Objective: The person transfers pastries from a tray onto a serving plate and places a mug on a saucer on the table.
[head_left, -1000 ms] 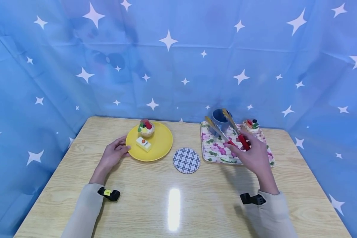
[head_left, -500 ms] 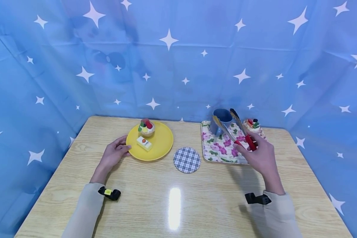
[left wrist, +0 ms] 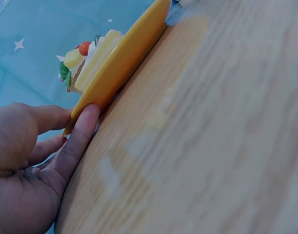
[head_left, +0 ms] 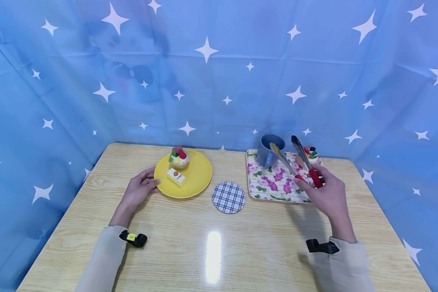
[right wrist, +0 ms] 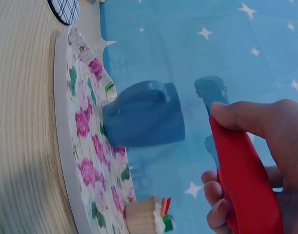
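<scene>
Mid-right of frame, the right hand (head_left: pixel 330 195) clamps one pair of red-handled tongs (head_left: pixel 314 177) between thumb and fingers; mid-left, the left hand (head_left: pixel 138 190) pinches one yellow plate (head_left: pixel 196 173).

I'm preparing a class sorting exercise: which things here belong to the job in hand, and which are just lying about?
Probably in the job:
tongs, in the right hand
yellow plate, pinched by the left hand
fruit cupcakes on plate and floral tray
cake slice

Probably just lying about:
checked coaster
blue mug

The right hand (head_left: pixel 329 195) has moved the red-handled tongs (head_left: pixel 315 178) rightward.
</scene>
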The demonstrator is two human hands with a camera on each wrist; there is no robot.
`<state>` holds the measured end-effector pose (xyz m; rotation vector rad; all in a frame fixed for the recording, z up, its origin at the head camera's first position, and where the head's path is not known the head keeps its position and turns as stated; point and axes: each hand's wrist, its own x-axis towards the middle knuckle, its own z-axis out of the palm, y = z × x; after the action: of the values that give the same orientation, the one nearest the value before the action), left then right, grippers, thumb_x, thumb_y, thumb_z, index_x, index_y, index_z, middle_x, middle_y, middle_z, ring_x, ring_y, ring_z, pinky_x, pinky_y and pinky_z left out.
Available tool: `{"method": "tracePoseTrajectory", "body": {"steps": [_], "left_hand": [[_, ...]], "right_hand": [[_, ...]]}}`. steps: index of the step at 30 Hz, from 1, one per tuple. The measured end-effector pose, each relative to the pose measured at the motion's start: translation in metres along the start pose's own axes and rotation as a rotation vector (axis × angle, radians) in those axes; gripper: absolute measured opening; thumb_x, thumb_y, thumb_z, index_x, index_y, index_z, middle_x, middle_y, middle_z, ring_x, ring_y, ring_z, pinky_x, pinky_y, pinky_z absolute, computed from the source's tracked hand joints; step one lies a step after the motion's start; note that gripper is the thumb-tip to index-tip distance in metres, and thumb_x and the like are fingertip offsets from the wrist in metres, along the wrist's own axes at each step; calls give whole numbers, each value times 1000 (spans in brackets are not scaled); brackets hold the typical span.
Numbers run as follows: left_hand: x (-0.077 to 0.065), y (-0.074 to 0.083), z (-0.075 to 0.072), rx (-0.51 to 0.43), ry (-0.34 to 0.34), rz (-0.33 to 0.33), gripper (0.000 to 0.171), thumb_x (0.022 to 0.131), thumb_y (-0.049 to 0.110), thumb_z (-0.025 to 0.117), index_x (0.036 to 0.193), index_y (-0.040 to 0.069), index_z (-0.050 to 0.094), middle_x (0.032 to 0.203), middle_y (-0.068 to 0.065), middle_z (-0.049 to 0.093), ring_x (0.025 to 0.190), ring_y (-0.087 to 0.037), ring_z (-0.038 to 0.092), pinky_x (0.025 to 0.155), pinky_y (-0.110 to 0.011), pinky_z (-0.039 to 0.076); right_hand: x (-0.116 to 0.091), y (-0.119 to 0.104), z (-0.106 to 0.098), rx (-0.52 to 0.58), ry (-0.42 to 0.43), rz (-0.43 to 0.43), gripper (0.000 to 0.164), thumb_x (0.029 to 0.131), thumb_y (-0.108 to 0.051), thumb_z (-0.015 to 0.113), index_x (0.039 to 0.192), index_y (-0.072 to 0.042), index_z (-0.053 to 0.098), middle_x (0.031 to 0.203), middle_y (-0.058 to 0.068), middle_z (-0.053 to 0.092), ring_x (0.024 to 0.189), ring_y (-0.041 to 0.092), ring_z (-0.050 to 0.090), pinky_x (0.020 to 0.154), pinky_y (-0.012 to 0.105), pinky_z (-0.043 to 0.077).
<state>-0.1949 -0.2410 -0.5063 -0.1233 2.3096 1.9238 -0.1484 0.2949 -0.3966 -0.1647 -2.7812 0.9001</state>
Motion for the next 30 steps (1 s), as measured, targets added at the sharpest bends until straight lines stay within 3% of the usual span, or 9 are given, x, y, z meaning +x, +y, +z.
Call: {"method": "tracePoseTrajectory", "body": {"steps": [20, 30], "left_hand": [[0, 4, -1, 27, 0, 3, 63, 104, 22, 62, 161, 16, 35, 143, -22, 50, 101, -1, 66, 87, -22, 64], [-2, 3, 0, 17, 4, -11, 63, 104, 22, 63, 161, 17, 35, 144, -21, 49, 100, -2, 67, 86, -22, 65]], "right_hand": [[3, 19, -13, -20, 25, 75, 79, 93, -54, 70, 152, -5, 48, 127, 29, 60, 99, 36, 56, 54, 20, 48], [6, 31, -11, -37, -6, 134, 84, 93, -57, 68, 153, -2, 45, 132, 32, 57, 106, 42, 56, 60, 22, 49]]}}
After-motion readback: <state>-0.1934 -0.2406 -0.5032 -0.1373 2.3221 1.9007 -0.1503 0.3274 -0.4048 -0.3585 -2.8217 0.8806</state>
